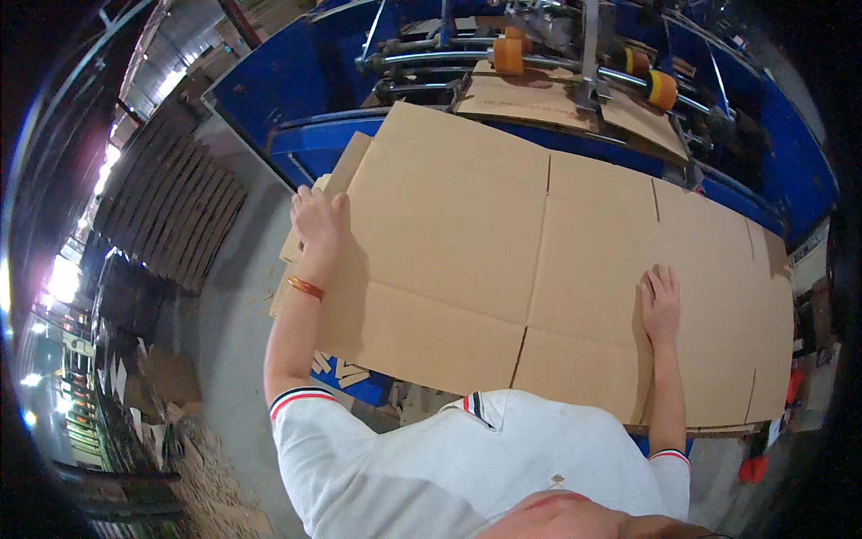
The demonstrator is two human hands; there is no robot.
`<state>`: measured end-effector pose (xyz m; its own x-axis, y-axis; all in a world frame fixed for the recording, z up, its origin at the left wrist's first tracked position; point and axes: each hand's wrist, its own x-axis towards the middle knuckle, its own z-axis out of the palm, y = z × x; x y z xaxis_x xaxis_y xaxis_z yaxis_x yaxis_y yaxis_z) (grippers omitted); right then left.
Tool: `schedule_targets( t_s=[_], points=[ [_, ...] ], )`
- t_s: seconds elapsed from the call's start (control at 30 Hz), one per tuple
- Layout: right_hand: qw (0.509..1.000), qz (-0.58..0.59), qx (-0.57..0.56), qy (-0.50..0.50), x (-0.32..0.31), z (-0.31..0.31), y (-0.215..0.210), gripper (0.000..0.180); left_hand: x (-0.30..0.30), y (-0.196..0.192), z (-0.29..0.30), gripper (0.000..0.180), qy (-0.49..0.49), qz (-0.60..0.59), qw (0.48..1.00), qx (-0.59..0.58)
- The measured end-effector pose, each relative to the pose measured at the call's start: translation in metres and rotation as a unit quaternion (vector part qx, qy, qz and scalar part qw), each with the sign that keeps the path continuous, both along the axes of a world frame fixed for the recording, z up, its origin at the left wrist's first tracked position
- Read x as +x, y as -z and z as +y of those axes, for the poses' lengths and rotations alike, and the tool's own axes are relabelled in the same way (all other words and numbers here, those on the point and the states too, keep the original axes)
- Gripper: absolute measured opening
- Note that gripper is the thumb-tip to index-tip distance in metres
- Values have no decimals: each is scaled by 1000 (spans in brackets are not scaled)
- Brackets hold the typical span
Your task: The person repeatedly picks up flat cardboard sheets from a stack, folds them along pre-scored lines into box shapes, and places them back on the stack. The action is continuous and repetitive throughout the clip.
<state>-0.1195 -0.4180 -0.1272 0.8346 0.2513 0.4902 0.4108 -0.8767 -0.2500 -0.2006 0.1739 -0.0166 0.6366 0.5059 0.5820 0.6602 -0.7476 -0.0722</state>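
Observation:
A large flat brown cardboard sheet (449, 225) with crease lines and slots lies in front of me, on top of other sheets. The edges of the lower sheets (351, 162) stick out at its left side. My left hand (316, 217) is closed over that left edge, its fingers bent over the protruding sheets and its thumb by the top sheet. The undersides of those fingers are hidden. On the right half of the top sheet rests my right hand (662, 305), palm down, its fingers stretched forward and holding nothing.
Beyond the sheet stands a blue machine (314, 67) with metal shafts and orange rollers (508, 56). More cardboard (530, 94) lies beneath the rollers. To the left, a tall stack of cardboard (171, 202) stands on the grey floor. Cardboard scraps (211, 481) litter the lower left.

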Motion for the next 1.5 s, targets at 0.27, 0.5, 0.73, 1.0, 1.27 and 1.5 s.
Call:
schedule_targets(
  t_s=[0.27,0.5,0.73,1.0,1.27,1.5],
  points=[
    [997,35,16,69,-75,-10,-4,32,-60,-131,-9,71,439,-55,638,-630],
    [955,-2,35,293,-137,-90,33,35,-185,1,-116,61,356,-385,61,-849],
    [552,-58,664,501,-216,-339,75,54,-156,29,-55,55,236,-260,721,-598],
    [545,-176,764,298,-222,-254,92,52,-119,0,-13,27,295,-334,770,-457],
    [848,-160,397,312,-167,-58,-25,35,-89,70,-51,7,319,-288,796,-427],
    [950,-225,217,19,-93,-21,-57,36,-55,72,-152,57,534,-147,782,-284]
  ],
)
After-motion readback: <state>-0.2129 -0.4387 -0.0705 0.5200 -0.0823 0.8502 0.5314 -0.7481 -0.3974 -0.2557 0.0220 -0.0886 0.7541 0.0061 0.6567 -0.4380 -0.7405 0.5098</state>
